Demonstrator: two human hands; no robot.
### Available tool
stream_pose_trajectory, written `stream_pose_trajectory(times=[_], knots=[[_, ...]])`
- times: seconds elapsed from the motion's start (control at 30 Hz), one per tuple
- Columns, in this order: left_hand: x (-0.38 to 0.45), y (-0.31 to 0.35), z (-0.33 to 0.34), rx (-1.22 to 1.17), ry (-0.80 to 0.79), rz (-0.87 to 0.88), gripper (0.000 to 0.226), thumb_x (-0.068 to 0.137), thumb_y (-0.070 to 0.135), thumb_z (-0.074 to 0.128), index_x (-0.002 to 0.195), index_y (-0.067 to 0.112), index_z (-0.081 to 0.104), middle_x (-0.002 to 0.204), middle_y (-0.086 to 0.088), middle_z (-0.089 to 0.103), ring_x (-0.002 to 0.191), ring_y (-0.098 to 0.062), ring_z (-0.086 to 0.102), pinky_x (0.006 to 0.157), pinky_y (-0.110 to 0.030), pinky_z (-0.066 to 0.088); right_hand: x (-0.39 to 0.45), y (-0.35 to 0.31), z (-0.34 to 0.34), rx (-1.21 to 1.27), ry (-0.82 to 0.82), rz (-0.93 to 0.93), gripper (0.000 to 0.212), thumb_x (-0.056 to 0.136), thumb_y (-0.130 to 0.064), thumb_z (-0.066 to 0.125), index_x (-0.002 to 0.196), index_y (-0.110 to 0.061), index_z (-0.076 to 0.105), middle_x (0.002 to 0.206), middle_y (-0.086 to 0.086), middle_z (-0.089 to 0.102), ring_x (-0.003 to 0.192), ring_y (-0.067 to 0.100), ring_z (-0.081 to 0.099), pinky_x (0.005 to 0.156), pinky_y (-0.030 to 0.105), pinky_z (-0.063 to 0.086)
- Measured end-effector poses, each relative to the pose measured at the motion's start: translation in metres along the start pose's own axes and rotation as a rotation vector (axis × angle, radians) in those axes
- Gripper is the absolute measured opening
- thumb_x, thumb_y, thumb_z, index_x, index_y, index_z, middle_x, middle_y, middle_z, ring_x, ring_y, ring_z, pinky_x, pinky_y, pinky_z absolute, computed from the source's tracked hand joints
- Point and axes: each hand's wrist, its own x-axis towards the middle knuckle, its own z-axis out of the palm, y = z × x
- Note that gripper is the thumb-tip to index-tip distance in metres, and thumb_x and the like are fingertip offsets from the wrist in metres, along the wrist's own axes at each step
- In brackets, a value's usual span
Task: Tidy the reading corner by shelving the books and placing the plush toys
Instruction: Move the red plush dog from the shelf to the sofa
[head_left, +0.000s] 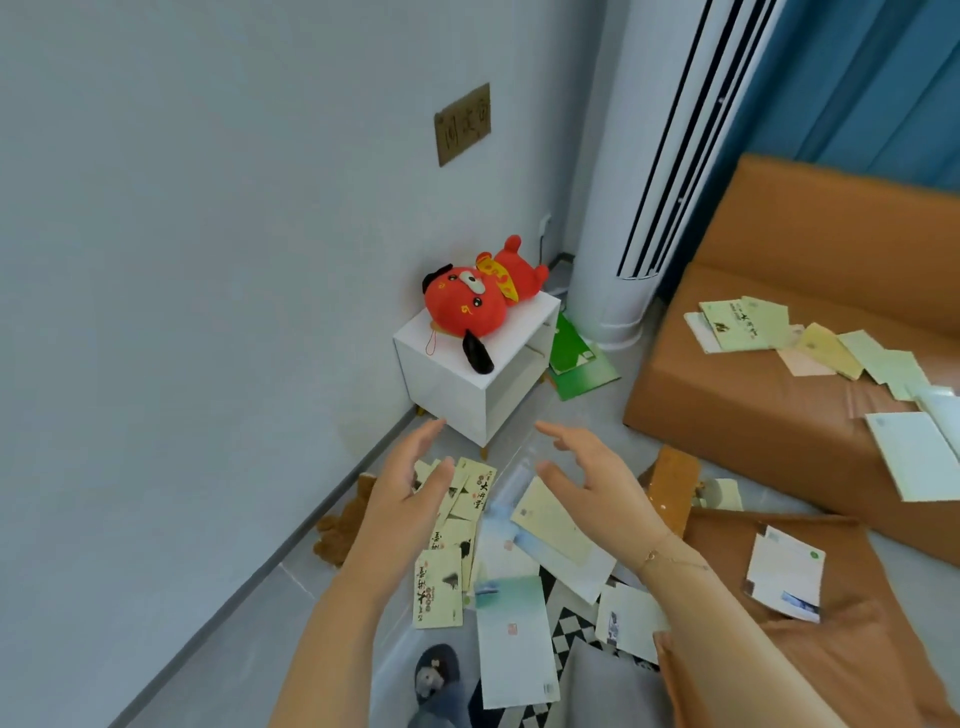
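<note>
While your left hand (410, 483) and right hand (597, 483) hang spread and hold nothing, the books (467, 525) lie scattered on the floor below. You seem about to gather them, so scoop up a stack.

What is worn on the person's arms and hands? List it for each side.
Left hand: bare, with no ring, watch or sleeve visible along the forearm. Right hand: also bare and sleeveless, but a thin chain bracelet with a small charm circles the wrist. No gloves on either hand.
</note>
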Motion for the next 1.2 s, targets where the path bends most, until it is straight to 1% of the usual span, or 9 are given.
stream_pose_trajectory(times=[0.13, 0.27, 0.4, 0.53, 0.63, 0.8, 1.03, 1.13, 1.2], knots=[[0.073, 0.001, -0.024, 0.001, -0.081, 0.027, 0.039, 0.098, 0.032, 0.051, 0.132, 0.050, 0.045, 0.138, 0.023, 0.042, 0.134, -0.005, 0.039, 0.111, -0.044, 0.037, 0.057, -0.015, 0.008, -0.002, 0.067, 0.034, 0.043, 0.098, -0.028, 0.049, 0.140, -0.029, 0.040, 0.133, -0.011, 0.045, 0.116, -0.001, 0.036, 0.093, 0.014, 0.028], [0.134, 0.017, -0.039, -0.001, -0.140, 0.063, 0.039, 0.099, 0.024, 0.050, 0.133, 0.043, 0.045, 0.132, 0.022, 0.042, 0.134, -0.005, 0.037, 0.110, -0.032, 0.033, 0.106, -0.030, 0.008, -0.066, 0.123, 0.023, 0.044, 0.097, -0.028, 0.050, 0.140, -0.028, 0.041, 0.138, -0.009, 0.045, 0.107, -0.004, 0.047, 0.085, 0.012, 0.035], [0.184, 0.033, -0.041, -0.030, -0.202, 0.086, 0.037, 0.099, 0.022, 0.049, 0.121, 0.052, 0.047, 0.130, 0.022, 0.044, 0.130, -0.002, 0.037, 0.103, -0.027, 0.032, 0.148, -0.035, 0.002, -0.078, 0.177, 0.008, 0.044, 0.097, -0.027, 0.050, 0.141, -0.027, 0.042, 0.141, -0.010, 0.044, 0.132, 0.005, 0.038, 0.103, 0.016, 0.030], [0.227, 0.048, -0.032, -0.030, -0.232, 0.107, 0.039, 0.099, 0.025, 0.050, 0.133, 0.043, 0.045, 0.129, 0.022, 0.043, 0.125, 0.000, 0.038, 0.098, -0.022, 0.031, 0.192, -0.027, -0.012, -0.059, 0.198, 0.010, 0.043, 0.097, -0.027, 0.051, 0.138, -0.029, 0.042, 0.135, -0.013, 0.048, 0.117, -0.001, 0.046, 0.085, -0.001, 0.029], [0.264, 0.051, -0.022, -0.025, -0.209, 0.098, 0.040, 0.099, 0.024, 0.051, 0.134, 0.041, 0.045, 0.132, 0.020, 0.042, 0.124, -0.001, 0.038, 0.099, -0.022, 0.031, 0.231, -0.013, -0.023, -0.029, 0.202, 0.005, 0.042, 0.097, -0.029, 0.051, 0.138, -0.030, 0.043, 0.134, -0.016, 0.049, 0.114, -0.002, 0.048, 0.085, -0.001, 0.032], [0.343, 0.050, 0.017, -0.006, -0.154, 0.074, 0.038, 0.098, 0.019, 0.052, 0.130, 0.039, 0.049, 0.128, 0.025, 0.046, 0.124, 0.003, 0.039, 0.108, -0.025, 0.030, 0.320, 0.031, -0.056, 0.017, 0.170, -0.015, 0.042, 0.096, -0.031, 0.052, 0.137, -0.032, 0.045, 0.126, -0.013, 0.053, 0.112, 0.001, 0.051, 0.093, 0.017, 0.040], [0.509, 0.077, 0.120, -0.052, 0.029, 0.004, 0.033, 0.097, 0.021, 0.053, 0.124, 0.041, 0.055, 0.134, 0.018, 0.049, 0.126, -0.002, 0.044, 0.102, -0.026, 0.039, 0.493, 0.110, -0.151, -0.001, -0.006, -0.113, 0.042, 0.097, -0.031, 0.050, 0.138, -0.032, 0.043, 0.130, -0.022, 0.046, 0.114, -0.004, 0.046, 0.089, 0.008, 0.036], [0.586, 0.105, 0.171, -0.090, 0.093, -0.077, 0.034, 0.097, 0.016, 0.053, 0.125, 0.035, 0.054, 0.130, 0.015, 0.053, 0.124, -0.005, 0.047, 0.089, -0.016, 0.040, 0.576, 0.139, -0.206, -0.056, -0.105, -0.147, 0.043, 0.097, -0.032, 0.049, 0.139, -0.030, 0.042, 0.137, -0.017, 0.045, 0.118, 0.000, 0.048, 0.098, 0.017, 0.038], [0.629, 0.120, 0.194, -0.107, 0.119, -0.122, 0.036, 0.097, 0.015, 0.054, 0.127, 0.034, 0.054, 0.133, 0.013, 0.053, 0.127, -0.006, 0.046, 0.093, -0.018, 0.039, 0.622, 0.152, -0.238, -0.087, -0.163, -0.164, 0.043, 0.097, -0.031, 0.049, 0.140, -0.029, 0.042, 0.138, -0.014, 0.046, 0.118, 0.003, 0.049, 0.100, 0.023, 0.041]])
